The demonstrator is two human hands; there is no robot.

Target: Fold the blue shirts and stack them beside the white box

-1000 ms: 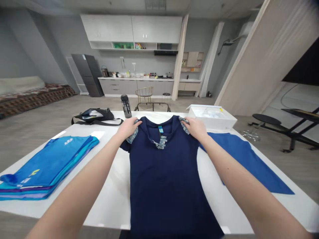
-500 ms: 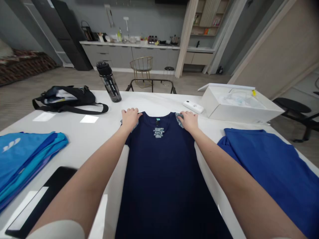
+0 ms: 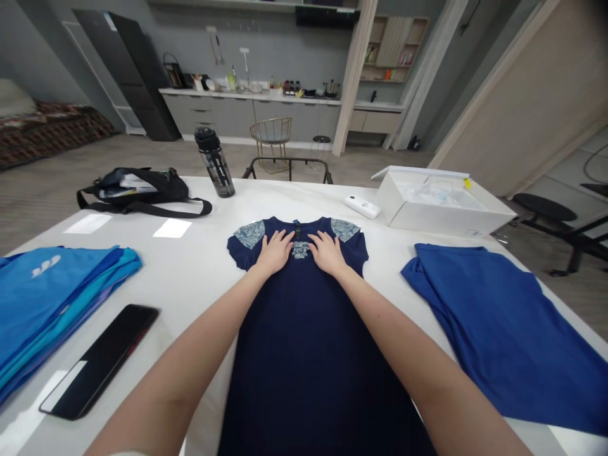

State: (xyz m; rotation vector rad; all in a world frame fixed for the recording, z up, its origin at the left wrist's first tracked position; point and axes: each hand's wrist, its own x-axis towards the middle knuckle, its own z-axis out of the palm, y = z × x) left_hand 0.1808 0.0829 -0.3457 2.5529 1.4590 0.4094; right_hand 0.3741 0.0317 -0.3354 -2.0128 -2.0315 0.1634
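A dark navy dress (image 3: pixel 313 354) lies spread on the white table, its neckline toward the far side. Patterned grey-blue patches mark both shoulders and the chest below the collar. My left hand (image 3: pixel 276 252) rests flat on the upper chest, left of the neckline, fingers spread. On the other side of the chest patch, my right hand (image 3: pixel 327 252) lies flat with its fingers apart. Neither hand grips the cloth. Both short sleeves show in full, and the hem runs out of view at the bottom.
Folded blue clothes (image 3: pixel 61 285) and a black phone (image 3: pixel 99 361) lie at left; a folded blue garment (image 3: pixel 503 323) is at right. Along the far edge are a black bag (image 3: pixel 142 190), a bottle (image 3: pixel 216 164), a white device (image 3: pixel 361 206) and an open white box (image 3: pixel 437 212).
Both hands have left the shoulders and moved inward and nearer, onto the chest beside the collar. The fingers that were on the shoulder edges are now spread flat, and the sleeves are uncovered.
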